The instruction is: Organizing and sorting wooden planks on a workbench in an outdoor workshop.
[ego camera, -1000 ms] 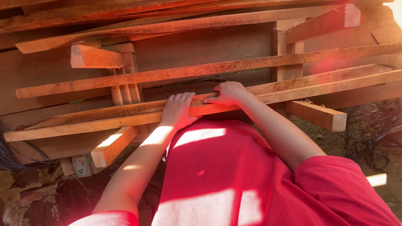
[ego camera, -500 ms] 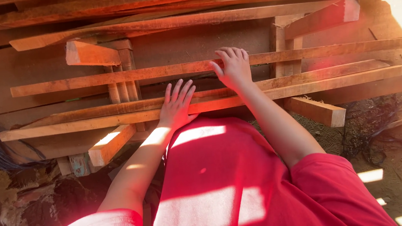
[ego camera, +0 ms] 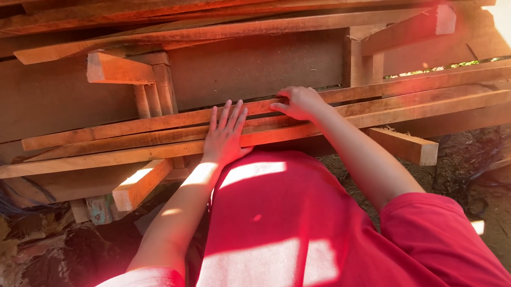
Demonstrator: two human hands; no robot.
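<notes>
- Left hand: flat, fingers spread, palm down across the front long planks; grip apart, clasping nothing.
- Right hand: fingers curled over the edge of the upper thin plank; grip clamped on it.
- Planks: lying lengthwise on the timber stack, just ahead of the red shirt.
- Short offcut block: below the planks, left.

Stacked planks wall off my front; the dark gap above, between upright posts, stays passable.
</notes>
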